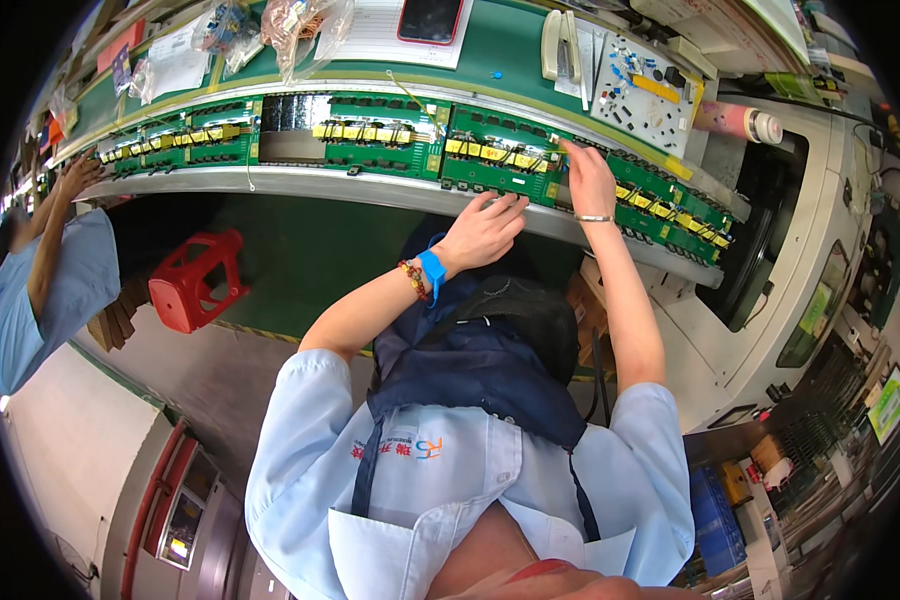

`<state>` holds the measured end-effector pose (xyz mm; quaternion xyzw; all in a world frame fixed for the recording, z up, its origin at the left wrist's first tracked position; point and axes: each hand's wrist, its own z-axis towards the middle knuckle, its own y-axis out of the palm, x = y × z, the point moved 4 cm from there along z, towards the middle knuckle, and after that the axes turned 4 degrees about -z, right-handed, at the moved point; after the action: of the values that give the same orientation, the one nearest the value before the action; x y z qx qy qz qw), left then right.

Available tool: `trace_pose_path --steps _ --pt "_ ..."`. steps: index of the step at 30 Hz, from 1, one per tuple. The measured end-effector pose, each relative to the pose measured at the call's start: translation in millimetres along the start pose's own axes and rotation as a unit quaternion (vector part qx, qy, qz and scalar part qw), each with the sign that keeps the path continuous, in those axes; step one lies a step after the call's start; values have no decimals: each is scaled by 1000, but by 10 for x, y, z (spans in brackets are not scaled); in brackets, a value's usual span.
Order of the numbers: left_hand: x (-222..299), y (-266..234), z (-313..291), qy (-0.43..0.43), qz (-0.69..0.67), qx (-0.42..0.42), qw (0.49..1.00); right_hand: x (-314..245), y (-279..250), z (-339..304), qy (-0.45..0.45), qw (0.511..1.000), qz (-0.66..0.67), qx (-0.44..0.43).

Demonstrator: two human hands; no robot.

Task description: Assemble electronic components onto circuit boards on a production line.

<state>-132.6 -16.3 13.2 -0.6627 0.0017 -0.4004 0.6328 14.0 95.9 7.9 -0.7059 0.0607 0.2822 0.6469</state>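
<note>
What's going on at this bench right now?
Someone in a light blue shirt has both hands at one green circuit board in a row along a metal rail. Left hand rests at its near edge; right hand has fingertips at its right end, any small part there too hidden to tell. A co-worker's hand is at the row's far left.

I see a dark-screened phone (431,20) with a red edge, lying on a printed white sheet (380,42) on the green surface (515,55). Toward the right, a pink bottle (735,121) on its side, near a pale machine (780,300). Over on my left, a red plastic stool (178,298) and a person in light blue (60,290). Lower right: blue bin (715,525), lit green screen (888,403). Lower left: red pipe (148,510).
</note>
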Motion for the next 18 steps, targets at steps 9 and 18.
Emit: trace_pose_path --steps 9,18 --pt "-376 -741 186 -99 -110 228 962 -157 -132 65 -81 995 44 -47" --pt "-1087 -502 476 -280 -333 -53 899 -274 293 382 51 860 404 -308"
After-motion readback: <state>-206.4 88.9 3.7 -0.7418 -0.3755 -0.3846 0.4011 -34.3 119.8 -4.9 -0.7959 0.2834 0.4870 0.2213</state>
